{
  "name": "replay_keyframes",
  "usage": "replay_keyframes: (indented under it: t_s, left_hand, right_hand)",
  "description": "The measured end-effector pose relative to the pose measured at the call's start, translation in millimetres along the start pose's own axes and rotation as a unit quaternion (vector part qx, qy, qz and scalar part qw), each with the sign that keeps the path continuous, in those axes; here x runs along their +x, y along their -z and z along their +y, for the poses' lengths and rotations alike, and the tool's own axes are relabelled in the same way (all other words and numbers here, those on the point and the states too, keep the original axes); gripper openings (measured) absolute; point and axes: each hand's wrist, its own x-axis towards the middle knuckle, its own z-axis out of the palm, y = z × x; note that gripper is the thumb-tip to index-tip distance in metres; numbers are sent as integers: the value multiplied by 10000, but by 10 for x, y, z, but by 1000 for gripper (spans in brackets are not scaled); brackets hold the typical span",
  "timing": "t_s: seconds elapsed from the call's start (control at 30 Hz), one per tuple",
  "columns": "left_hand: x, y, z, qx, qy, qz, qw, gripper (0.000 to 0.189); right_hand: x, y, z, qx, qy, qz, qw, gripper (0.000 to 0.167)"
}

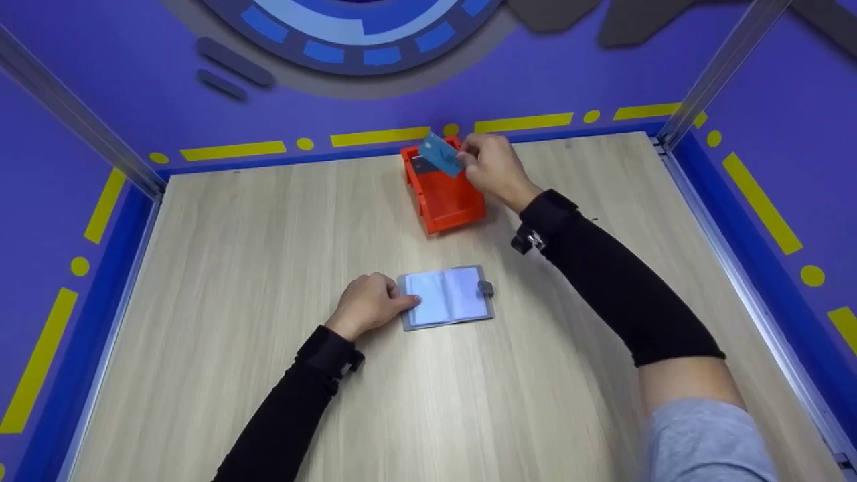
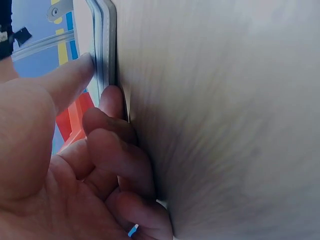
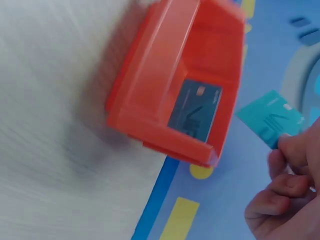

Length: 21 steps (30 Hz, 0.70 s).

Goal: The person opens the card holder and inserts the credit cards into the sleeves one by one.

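Observation:
My right hand (image 1: 494, 169) pinches a teal card (image 1: 440, 154) by one corner, above the red bin (image 1: 455, 221). Inside that bin lies a dark card (image 3: 196, 110), seen in the right wrist view. An open card holder (image 1: 447, 296) with clear sleeves and a snap tab (image 1: 485, 288) lies flat on the table. My left hand (image 1: 372, 302) grips its left edge, thumb on top of the sleeves. In the left wrist view the fingers (image 2: 120, 155) curl at the holder's edge, against the tabletop.
The wooden table (image 1: 268, 234) is bounded by a blue back wall (image 1: 375, 110) with yellow marks and by side walls. The red bin stands near the back wall, beyond the card holder.

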Motion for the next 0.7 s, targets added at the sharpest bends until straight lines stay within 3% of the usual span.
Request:
replay_keyframes:
  t_s: [0.27, 0.53, 0.7]
  left_hand:
    - [2, 5, -6, -4, 32, -37, 10000, 54]
    - [9, 6, -10, 42, -4, -46, 10000, 54]
    - [15, -1, -9, 90, -6, -13, 10000, 53]
  right_hand:
    - [-462, 119, -56, 592, -71, -313, 9977, 14]
    - [-1001, 185, -117, 402, -611, -1610, 9842, 15]
    - [-1192, 116, -87, 272, -752, -2041, 9757, 17]
